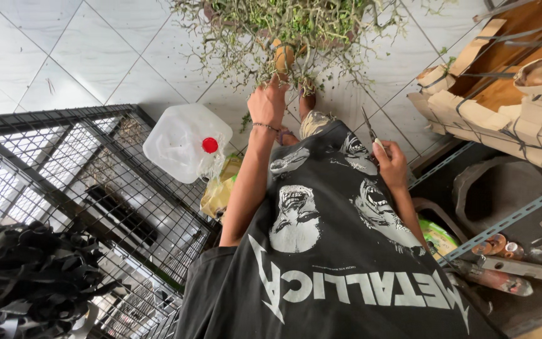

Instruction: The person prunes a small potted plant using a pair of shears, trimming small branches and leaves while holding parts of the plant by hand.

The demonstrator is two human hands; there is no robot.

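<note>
Glossy tiled floor [95,50], translucent plastic jug [180,141]

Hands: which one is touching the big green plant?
The left hand reaches out and touches the plant. The right hand stays back near the shirt, holding a thin tool.

Counted in the head view: two hands, the left hand [267,103] and the right hand [391,164]; one bracelet [265,126] on the left wrist; one thin pair of scissors or a blade [369,129] in the right hand, kind not resolvable. One tangled green plant mass [283,28], one white plastic jug [180,141] with one red cap [209,145], one black wire cage [70,169], one heap of black strips [23,276]. One wooden crate [503,81] with cardboard-wrapped edges, one yellow bag [219,191], one grey metal shelf rail [503,223]; small items on the shelf not countable.
</note>
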